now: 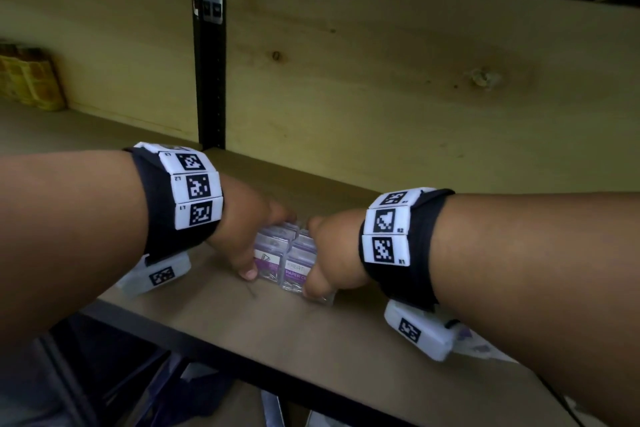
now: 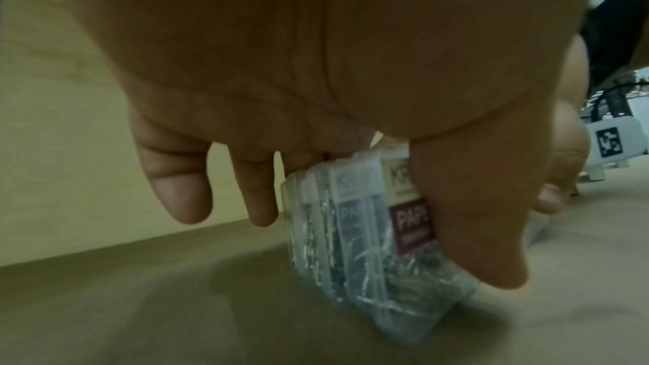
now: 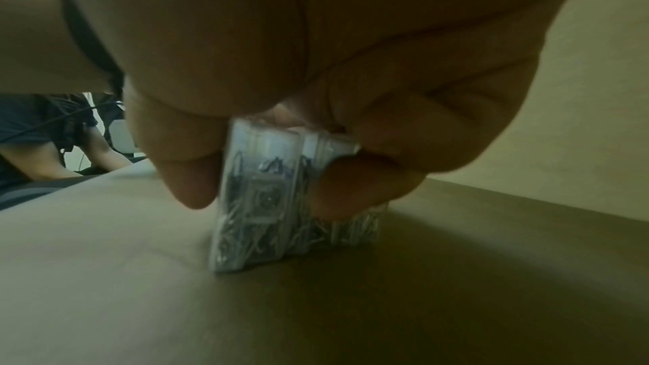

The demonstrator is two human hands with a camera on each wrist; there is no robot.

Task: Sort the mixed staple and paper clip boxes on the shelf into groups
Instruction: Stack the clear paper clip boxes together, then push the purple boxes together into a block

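Several clear plastic paper clip boxes point(image 1: 284, 255) with purple labels stand upright in two short rows on the brown shelf point(image 1: 311, 329). My left hand point(image 1: 249, 236) grips the left row point(image 2: 358, 221), thumb on the front label and fingers over the back. My right hand point(image 1: 327, 253) pinches the right row point(image 3: 259, 199) between thumb and curled fingers. The two hands nearly touch above the boxes. In both wrist views the boxes' bottoms rest on the shelf board.
A yellow stack of boxes point(image 1: 29, 74) sits far back left on the shelf. A black upright post point(image 1: 209, 55) splits the wooden back panel point(image 1: 415, 87). Purple-and-white packaging point(image 1: 474, 343) lies under my right forearm. The shelf's front edge point(image 1: 242, 371) runs below my arms.
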